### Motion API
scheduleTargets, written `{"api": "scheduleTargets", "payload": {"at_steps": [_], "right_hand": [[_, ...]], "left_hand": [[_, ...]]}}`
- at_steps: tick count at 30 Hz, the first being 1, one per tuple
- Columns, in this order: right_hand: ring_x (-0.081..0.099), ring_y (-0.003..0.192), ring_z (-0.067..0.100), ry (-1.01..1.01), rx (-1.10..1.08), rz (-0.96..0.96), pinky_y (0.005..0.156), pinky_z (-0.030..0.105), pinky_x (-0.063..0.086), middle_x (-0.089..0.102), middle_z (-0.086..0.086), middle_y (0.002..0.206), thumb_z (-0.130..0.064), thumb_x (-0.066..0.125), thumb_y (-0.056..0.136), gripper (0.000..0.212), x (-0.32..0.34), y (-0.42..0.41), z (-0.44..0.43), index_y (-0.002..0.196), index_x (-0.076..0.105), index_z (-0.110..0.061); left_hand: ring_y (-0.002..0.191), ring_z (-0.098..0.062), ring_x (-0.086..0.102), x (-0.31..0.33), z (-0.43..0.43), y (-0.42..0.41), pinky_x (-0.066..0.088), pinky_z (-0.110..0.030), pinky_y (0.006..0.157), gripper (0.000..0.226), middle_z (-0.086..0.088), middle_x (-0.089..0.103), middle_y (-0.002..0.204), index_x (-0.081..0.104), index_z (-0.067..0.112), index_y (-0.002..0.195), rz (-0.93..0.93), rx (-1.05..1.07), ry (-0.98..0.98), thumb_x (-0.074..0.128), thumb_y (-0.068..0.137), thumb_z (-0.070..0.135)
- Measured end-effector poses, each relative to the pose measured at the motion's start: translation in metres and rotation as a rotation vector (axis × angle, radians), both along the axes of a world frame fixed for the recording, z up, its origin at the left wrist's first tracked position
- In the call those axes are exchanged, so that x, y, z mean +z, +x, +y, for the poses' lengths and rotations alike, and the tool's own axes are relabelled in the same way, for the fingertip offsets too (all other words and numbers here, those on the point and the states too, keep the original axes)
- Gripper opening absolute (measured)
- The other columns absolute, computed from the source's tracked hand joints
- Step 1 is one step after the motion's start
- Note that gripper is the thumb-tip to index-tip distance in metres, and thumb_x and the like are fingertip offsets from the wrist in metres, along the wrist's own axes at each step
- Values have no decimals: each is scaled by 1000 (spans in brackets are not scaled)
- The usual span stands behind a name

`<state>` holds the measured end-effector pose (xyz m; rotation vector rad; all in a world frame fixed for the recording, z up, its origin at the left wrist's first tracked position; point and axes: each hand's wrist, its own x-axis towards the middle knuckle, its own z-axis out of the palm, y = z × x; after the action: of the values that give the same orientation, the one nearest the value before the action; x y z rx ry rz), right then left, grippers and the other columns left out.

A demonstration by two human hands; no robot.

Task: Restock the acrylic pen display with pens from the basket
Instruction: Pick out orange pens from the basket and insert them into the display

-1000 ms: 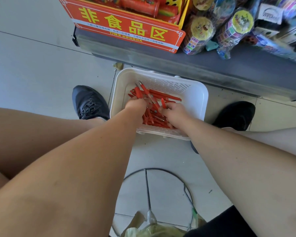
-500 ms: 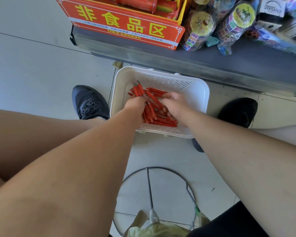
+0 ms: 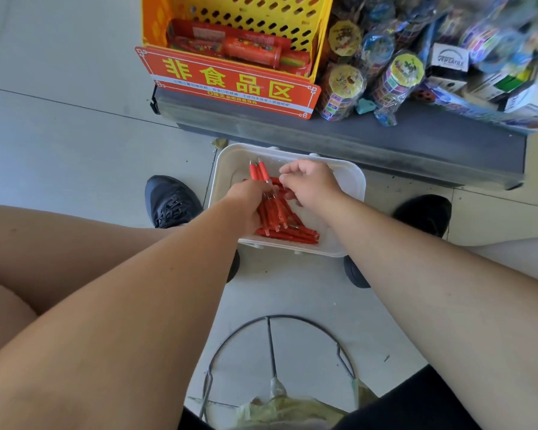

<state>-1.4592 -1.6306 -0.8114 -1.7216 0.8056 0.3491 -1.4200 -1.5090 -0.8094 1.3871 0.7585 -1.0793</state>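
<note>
1. down on the floor, left hand (image 3: pixel 249 198) grips a fanned bundle of red pens (image 3: pixel 259 173) in the white basket (image 3: pixel 353 187); uneven ends could slip out.
2. right hand (image 3: pixel 311 184) curls its fingers above the loose pens (image 3: pixel 292 234); can't tell if it holds one.
3. acrylic display isn't in sight; a long carry risks drops.

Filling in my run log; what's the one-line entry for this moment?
step: gathering | left hand: grips pen bundle | right hand: curled above basket, grip unclear | loose pens: in basket
</note>
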Motion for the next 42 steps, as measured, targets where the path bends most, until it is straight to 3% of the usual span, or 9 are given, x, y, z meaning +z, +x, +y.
{"api": "scheduleTargets", "payload": {"at_steps": [6,11,13,16,21,27,32,39,42], "right_hand": [[61,70,17,-91,155,-137,72,39,55,59,-8,69,-11,68,87,20,35,-8,-6,84,70,-30],[70,79,21,-195,216,-281,75,37,56,69,-2,83,4,62,84,33,76,-14,-25,87,67,-29],[67,73,10,-226,246,-383,72,32,56,68,-7,84,9,60,81,38,94,-15,-33,87,65,-28],[56,64,-5,-284,277,-545,65,15,45,61,-16,81,5,64,83,31,123,-12,-40,92,63,-24],[54,65,3,-374,212,-785,64,26,45,59,-16,79,-11,68,88,20,177,-1,-42,98,64,-28],[59,86,8,-652,166,-996,78,38,53,60,-13,96,-25,68,90,22,256,-1,-56,112,71,-20],[59,78,11,-727,56,-1099,75,40,53,56,-7,103,-26,68,92,18,310,-9,-65,109,69,-22],[60,93,11,-784,-12,-1206,76,42,55,52,-7,113,-23,62,97,20,361,-13,-83,116,65,-19],[57,93,6,-823,-21,-1238,78,32,52,50,-10,112,-23,58,98,17,377,-10,-94,113,64,-17]], "left_hand": [[86,-34,72,37,-7,-5,57,-53,87,20,-20,71,98,64,4,114,-151,-95,-42,54,96,5],[92,-32,63,78,-16,-2,55,-49,87,17,-19,64,103,66,10,111,-338,-185,-79,59,96,9],[85,-26,60,99,-19,-1,53,-39,74,16,-15,64,98,68,15,109,-436,-248,-85,61,95,12],[83,-24,62,131,-20,3,51,-38,79,11,-11,69,90,74,18,98,-650,-304,-61,68,89,18],[65,-18,54,199,-27,15,45,-32,64,17,-7,59,74,72,8,96,-891,-307,-6,66,92,23],[55,-24,47,284,-40,22,34,-24,45,29,-12,52,69,69,1,100,-944,-253,-157,59,96,28],[50,-16,41,340,-56,15,30,-19,36,21,-6,51,61,65,4,97,-884,-182,-393,55,99,22],[51,-12,43,386,-86,6,35,-18,39,15,-4,50,65,57,9,95,-902,-155,-618,54,100,23],[52,-10,44,397,-101,6,35,-18,40,12,-2,53,68,57,11,99,-929,-135,-688,54,101,22]]}}
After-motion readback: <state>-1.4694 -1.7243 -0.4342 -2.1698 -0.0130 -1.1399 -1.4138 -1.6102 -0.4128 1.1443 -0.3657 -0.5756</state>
